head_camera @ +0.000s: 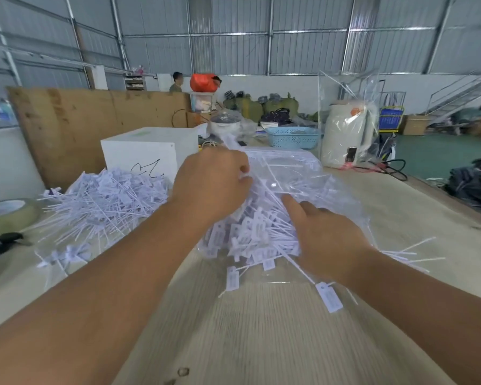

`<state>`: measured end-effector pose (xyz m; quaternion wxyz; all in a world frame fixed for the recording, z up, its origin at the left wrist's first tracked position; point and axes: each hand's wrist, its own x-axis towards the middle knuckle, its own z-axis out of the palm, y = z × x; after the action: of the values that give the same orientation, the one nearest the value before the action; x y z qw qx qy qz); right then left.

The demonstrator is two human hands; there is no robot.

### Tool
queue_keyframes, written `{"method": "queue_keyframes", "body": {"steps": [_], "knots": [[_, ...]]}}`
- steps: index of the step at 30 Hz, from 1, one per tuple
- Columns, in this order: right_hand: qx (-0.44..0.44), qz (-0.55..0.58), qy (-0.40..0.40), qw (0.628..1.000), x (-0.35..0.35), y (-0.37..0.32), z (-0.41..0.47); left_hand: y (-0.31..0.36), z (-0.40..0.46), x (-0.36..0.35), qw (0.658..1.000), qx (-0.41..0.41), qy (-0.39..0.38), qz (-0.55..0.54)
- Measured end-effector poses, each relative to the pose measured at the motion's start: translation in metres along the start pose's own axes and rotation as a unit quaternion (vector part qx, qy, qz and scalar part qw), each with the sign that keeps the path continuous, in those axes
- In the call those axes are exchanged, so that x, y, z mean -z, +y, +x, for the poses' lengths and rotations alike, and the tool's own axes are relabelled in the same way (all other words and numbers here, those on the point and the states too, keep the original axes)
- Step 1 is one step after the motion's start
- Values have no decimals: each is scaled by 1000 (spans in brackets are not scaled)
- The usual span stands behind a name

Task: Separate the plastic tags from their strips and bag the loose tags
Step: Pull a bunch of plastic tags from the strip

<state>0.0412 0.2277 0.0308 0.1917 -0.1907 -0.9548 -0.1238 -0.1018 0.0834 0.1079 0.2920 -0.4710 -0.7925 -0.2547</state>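
A clear plastic bag (303, 173) lies on the table in front of me, stuffed with white plastic tags (250, 232) on thin tails. My left hand (214, 182) is closed on the bag's upper edge and lifts it. My right hand (325, 232) presses on the bag's side over the tags, fingers bent into the plastic. Two loose tags, one (329, 297) and another (232, 277), stick out at the bag's near end. A big heap of white tags (106, 201) lies to the left.
A white box (145, 154) stands behind the heap, with a plywood board (75, 123) leaning further back. A tape roll (9, 215) sits at the left edge. A blue basket (293, 137) and a bagged white kettle (347, 134) stand at the back. A person stands far off.
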Motion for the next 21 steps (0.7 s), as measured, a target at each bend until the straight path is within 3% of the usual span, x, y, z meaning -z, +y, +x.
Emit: {"method": "queue_keyframes", "body": {"steps": [5,10,15,19,21], "knots": [[60,0,22,998,-1,0,-9,-14,18,0,996,77,15,38],[112,-57,96,987,3,2,-22,-59,11,-16,975,147,84,-143],[151,-42,108,982,4,4,-22,-82,1,-32,970,120,-4,-210],[145,-36,135,980,-1,10,-27,-90,6,-31,987,103,-41,-118],[159,-42,138,977,-2,7,-25,-83,10,-25,982,115,-43,-141]]}}
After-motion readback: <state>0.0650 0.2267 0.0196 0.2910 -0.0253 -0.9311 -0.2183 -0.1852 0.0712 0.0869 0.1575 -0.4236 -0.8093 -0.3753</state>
